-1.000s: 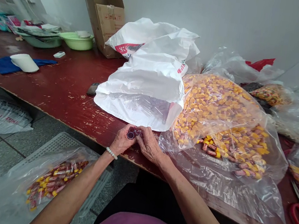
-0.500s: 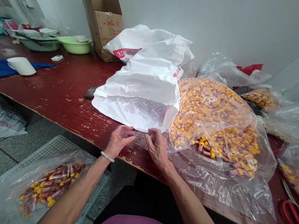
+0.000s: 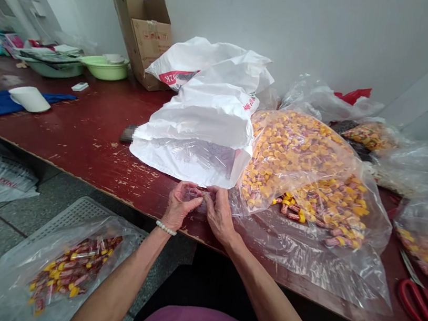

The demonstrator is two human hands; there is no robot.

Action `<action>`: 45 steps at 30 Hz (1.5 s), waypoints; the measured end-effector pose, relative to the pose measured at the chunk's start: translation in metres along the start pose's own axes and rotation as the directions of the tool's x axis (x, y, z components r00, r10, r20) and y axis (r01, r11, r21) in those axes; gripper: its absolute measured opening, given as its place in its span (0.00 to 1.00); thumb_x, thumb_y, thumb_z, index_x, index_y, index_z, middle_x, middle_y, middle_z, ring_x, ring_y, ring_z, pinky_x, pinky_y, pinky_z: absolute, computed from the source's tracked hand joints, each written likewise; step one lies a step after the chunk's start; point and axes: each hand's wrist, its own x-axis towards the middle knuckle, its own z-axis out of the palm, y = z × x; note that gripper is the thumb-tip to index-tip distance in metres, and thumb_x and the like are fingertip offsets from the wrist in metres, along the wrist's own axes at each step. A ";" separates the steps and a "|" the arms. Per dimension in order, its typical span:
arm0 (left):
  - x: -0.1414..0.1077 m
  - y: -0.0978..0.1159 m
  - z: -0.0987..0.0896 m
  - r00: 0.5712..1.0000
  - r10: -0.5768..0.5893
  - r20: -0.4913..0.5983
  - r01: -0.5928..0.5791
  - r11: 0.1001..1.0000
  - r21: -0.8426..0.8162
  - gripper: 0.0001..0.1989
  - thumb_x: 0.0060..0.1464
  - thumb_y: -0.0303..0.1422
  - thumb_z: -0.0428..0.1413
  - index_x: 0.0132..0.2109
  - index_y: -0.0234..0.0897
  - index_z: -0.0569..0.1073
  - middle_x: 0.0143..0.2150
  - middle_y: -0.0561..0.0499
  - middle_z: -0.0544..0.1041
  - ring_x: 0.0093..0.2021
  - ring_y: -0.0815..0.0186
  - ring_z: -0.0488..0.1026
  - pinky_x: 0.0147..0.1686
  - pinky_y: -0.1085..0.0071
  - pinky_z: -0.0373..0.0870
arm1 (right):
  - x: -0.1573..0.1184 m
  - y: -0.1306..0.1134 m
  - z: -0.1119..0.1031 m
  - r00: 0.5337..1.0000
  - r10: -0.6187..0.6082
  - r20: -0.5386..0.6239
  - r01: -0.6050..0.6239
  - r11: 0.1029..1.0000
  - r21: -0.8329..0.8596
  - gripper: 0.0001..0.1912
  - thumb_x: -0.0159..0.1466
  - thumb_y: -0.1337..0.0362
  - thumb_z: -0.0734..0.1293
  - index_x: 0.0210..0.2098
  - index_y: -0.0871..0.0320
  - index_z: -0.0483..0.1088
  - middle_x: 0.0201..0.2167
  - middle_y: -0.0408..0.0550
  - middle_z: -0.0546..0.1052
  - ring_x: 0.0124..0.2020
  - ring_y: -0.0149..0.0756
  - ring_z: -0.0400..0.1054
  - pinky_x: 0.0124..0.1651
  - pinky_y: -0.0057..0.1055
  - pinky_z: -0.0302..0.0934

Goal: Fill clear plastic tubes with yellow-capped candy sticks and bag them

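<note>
Both hands meet at the table's front edge, just before the mouth of a white woven sack [image 3: 199, 121]. My left hand [image 3: 179, 206] curls its fingers round a clear plastic tube [image 3: 192, 194], which is small and partly hidden. The fingers of my right hand [image 3: 219, 214] are pinched at the tube's right end, against my left thumb tip. Inside the sack's open mouth lie several more clear tubes [image 3: 206, 155]. Right of my hands spreads a large clear plastic bag [image 3: 341, 274] of filled tubes with yellow caps [image 3: 295, 145].
Red-handled scissors [image 3: 419, 303] lie at the right edge. Below left, another clear bag of capped tubes [image 3: 71, 268] rests on a grey plastic crate [image 3: 71, 215]. A cardboard box [image 3: 149, 40], green basins [image 3: 105, 68] and a white cup [image 3: 30, 98] stand farther back.
My hands have drawn closer together, the left shifting right. The tube, earlier stretched between both hands, now sits mostly within my left fingers. The view has shifted slightly.
</note>
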 end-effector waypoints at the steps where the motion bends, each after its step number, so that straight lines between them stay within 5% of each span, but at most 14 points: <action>1: 0.001 -0.002 0.001 0.999 0.036 0.030 -0.038 0.997 0.073 0.20 0.38 0.30 0.65 0.40 0.36 0.69 0.35 0.51 0.75 0.35 0.67 0.74 0.37 0.71 0.70 | 0.004 0.000 0.002 0.997 0.069 -0.033 -0.068 0.997 0.035 0.12 0.65 0.62 0.57 0.47 0.58 0.60 0.42 0.51 0.65 0.45 0.36 0.62 0.50 0.36 0.59; 5: 0.002 -0.006 0.002 0.979 0.114 0.168 -0.152 0.961 0.231 0.20 0.42 0.32 0.63 0.43 0.36 0.69 0.40 0.48 0.75 0.39 0.66 0.74 0.40 0.71 0.69 | 0.010 0.002 0.012 0.969 0.237 0.064 -0.246 0.946 0.212 0.23 0.65 0.53 0.55 0.55 0.57 0.54 0.51 0.52 0.61 0.54 0.36 0.58 0.58 0.37 0.55; 8: 0.001 -0.006 0.003 0.965 0.153 0.212 -0.211 0.934 0.288 0.23 0.43 0.32 0.62 0.49 0.38 0.68 0.47 0.46 0.75 0.44 0.63 0.73 0.44 0.69 0.68 | 0.005 0.001 0.013 0.974 0.154 0.166 -0.203 0.920 0.335 0.31 0.63 0.47 0.56 0.61 0.54 0.48 0.58 0.51 0.57 0.61 0.36 0.52 0.62 0.36 0.49; 14: -0.001 -0.007 0.000 0.994 0.096 0.058 -0.104 0.979 0.174 0.22 0.38 0.32 0.65 0.43 0.35 0.70 0.38 0.47 0.76 0.37 0.64 0.74 0.37 0.71 0.70 | 0.006 -0.007 -0.009 0.922 0.009 0.386 -0.138 0.941 0.308 0.34 0.63 0.47 0.58 0.64 0.52 0.46 0.66 0.48 0.52 0.65 0.36 0.46 0.66 0.38 0.42; 21: 0.002 -0.010 -0.005 0.997 0.066 -0.042 -0.066 0.998 -0.006 0.18 0.36 0.28 0.66 0.36 0.34 0.70 0.31 0.54 0.74 0.31 0.71 0.70 0.33 0.76 0.67 | 0.031 -0.021 -0.008 0.894 0.037 0.446 -0.119 0.980 0.158 0.29 0.65 0.47 0.55 0.62 0.51 0.54 0.63 0.45 0.58 0.63 0.37 0.51 0.66 0.40 0.43; 24: 0.002 -0.007 -0.007 0.997 0.030 0.072 -0.025 0.998 -0.065 0.19 0.37 0.27 0.65 0.40 0.35 0.71 0.35 0.52 0.75 0.36 0.68 0.72 0.37 0.73 0.68 | 0.030 -0.020 0.005 0.921 0.004 0.389 -0.073 0.984 0.163 0.30 0.65 0.48 0.54 0.63 0.53 0.51 0.62 0.48 0.60 0.62 0.37 0.54 0.64 0.40 0.47; 27: -0.001 -0.005 -0.006 0.985 -0.017 0.174 0.038 0.992 -0.120 0.24 0.38 0.29 0.64 0.46 0.36 0.70 0.41 0.48 0.77 0.42 0.62 0.73 0.41 0.70 0.69 | 0.024 -0.011 0.016 0.967 -0.096 0.235 0.086 0.995 0.053 0.33 0.64 0.45 0.55 0.62 0.56 0.51 0.60 0.52 0.62 0.61 0.41 0.52 0.63 0.45 0.47; 30: -0.004 -0.007 -0.002 0.976 -0.028 0.218 0.078 0.971 -0.225 0.28 0.39 0.35 0.64 0.50 0.37 0.69 0.47 0.44 0.75 0.47 0.57 0.72 0.43 0.67 0.69 | 0.020 -0.004 0.021 0.961 -0.242 0.133 0.257 0.960 -0.114 0.39 0.60 0.40 0.56 0.62 0.59 0.53 0.59 0.54 0.62 0.62 0.47 0.47 0.63 0.49 0.44; 36: -0.005 -0.006 0.001 0.957 -0.018 0.288 0.134 0.911 -0.390 0.29 0.38 0.45 0.64 0.48 0.36 0.72 0.52 0.43 0.72 0.52 0.56 0.68 0.47 0.64 0.68 | 0.021 -0.010 0.022 0.905 -0.386 0.179 0.420 0.875 -0.240 0.38 0.61 0.42 0.54 0.62 0.60 0.52 0.57 0.54 0.63 0.60 0.47 0.49 0.62 0.49 0.44; 40: -0.003 -0.001 0.001 0.976 -0.078 0.204 0.162 0.884 -0.438 0.23 0.37 0.34 0.66 0.44 0.36 0.73 0.43 0.48 0.76 0.43 0.62 0.72 0.39 0.70 0.70 | 0.037 -0.014 0.016 0.859 -0.420 0.292 0.497 0.820 -0.283 0.32 0.63 0.47 0.55 0.60 0.60 0.54 0.56 0.54 0.64 0.59 0.45 0.51 0.61 0.46 0.46; 42: -0.003 0.001 0.002 0.975 -0.159 0.157 0.212 0.879 -0.427 0.24 0.35 0.26 0.65 0.44 0.37 0.72 0.37 0.51 0.77 0.36 0.66 0.73 0.32 0.73 0.69 | 0.051 -0.008 0.011 0.889 -0.366 0.277 0.447 0.823 -0.350 0.26 0.66 0.52 0.52 0.58 0.59 0.59 0.54 0.54 0.65 0.57 0.42 0.54 0.60 0.43 0.48; 45: -0.003 0.005 0.005 0.961 -0.253 0.111 0.277 0.884 -0.378 0.27 0.33 0.22 0.64 0.46 0.35 0.72 0.37 0.50 0.77 0.30 0.69 0.72 0.26 0.74 0.67 | 0.072 0.006 0.003 0.989 -0.064 0.132 0.129 0.810 -0.572 0.21 0.68 0.55 0.52 0.50 0.59 0.66 0.50 0.57 0.67 0.53 0.44 0.58 0.55 0.43 0.53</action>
